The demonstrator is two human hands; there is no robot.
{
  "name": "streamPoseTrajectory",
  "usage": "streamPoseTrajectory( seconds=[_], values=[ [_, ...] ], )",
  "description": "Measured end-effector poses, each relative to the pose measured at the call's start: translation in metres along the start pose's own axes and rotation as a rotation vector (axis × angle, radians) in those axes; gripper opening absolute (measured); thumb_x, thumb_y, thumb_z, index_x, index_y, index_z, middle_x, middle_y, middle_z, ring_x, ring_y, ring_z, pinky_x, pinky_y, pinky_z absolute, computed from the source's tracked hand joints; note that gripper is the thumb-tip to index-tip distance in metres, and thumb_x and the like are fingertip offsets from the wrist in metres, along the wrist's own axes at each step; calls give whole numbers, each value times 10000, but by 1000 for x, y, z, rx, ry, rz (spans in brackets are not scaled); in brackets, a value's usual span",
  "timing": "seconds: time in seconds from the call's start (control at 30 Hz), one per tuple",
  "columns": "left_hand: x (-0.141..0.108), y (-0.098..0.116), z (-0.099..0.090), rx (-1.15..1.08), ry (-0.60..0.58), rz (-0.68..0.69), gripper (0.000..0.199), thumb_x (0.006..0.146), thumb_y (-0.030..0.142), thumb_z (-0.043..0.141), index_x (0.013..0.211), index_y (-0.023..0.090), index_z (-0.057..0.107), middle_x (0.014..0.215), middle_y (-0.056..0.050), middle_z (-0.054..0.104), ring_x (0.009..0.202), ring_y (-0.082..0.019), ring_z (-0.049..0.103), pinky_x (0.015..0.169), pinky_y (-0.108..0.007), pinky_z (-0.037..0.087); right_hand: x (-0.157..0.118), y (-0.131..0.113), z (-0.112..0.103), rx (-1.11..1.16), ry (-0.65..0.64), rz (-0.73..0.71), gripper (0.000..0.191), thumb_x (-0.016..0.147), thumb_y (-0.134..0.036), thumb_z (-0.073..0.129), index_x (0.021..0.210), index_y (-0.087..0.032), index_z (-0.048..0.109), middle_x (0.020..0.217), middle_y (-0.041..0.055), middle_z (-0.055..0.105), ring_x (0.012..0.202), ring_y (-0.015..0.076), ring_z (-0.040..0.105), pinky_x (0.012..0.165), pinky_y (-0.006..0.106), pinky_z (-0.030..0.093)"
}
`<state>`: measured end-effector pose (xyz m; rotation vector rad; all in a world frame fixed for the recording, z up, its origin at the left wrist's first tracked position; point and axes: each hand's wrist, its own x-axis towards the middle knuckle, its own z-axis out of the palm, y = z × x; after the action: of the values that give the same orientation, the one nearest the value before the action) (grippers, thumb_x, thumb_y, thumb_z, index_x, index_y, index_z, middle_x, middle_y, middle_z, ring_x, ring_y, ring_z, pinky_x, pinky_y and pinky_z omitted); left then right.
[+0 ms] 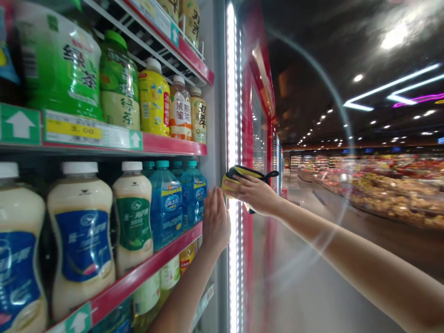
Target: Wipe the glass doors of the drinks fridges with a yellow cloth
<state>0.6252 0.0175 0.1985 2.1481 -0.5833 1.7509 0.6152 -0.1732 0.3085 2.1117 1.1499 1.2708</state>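
Left hand (215, 222): is spreading open, palm and fingers pressing flat and upright against the glass door (209, 178) of a drinks cooler, just beside the blue-capped water bottles (166, 206) behind the glass.

Right hand (251, 194): is reaching across from the aisle side, fingers lying over a yellow cloth (231, 187) and pinching it against the palm.

Cloth: is sitting just right of the left hand, beside a lit LED strip (232, 138) — folded and bunched, with black trim (267, 175) and a loose black tab sticking out past the hand.

Edges: a red shelf edge (149, 273) is running below and behind the left hand, and a red door frame (247, 259) is rising right of the LED strip.

Open room: a pale aisle floor (298, 277) is stretching away on the right, well apart from a long food counter (385, 194).

Shelves: milky drink bottles (81, 240) are filling the lower row; green tea packs (60, 60) and yellow-labelled bottles (154, 104) are lining the row above, over a price label (88, 132).
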Motion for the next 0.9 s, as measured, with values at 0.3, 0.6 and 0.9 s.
streamPoseTrajectory(
  seconds=[0.3, 0.6, 0.9],
  values=[
    [1, 11, 3, -52, 22, 23, 793, 966, 84, 416, 1654, 175, 32, 1644, -241, 353, 1587, -335, 205, 1232, -618, 346, 13, -8, -10, -71, 154, 386, 390, 1006, -125, 495, 1352, -217, 650, 1501, 106, 597, 1476, 318, 448, 1155, 530, 395],
    [3, 13, 9, -81, 18, 10, 745, 965, 78, 410, 1646, 172, 123, 1650, -230, 351, 1586, -337, 202, 1237, -618, 330, -21, -18, -1, -60, 95, 212, 390, 997, -138, 532, 1352, -244, 657, 1471, 48, 633, 1442, 280, 498, 1162, 500, 391],
    [-4, 15, -1, -82, 17, 17, 751, 983, 95, 419, 1652, 210, 98, 1654, -225, 343, 1583, -349, 210, 1218, -627, 361, -34, -53, 21, -131, 89, 212, 465, 1007, -166, 481, 1460, -185, 579, 1548, 117, 549, 1462, 355, 461, 1146, 555, 414]
  ],
)
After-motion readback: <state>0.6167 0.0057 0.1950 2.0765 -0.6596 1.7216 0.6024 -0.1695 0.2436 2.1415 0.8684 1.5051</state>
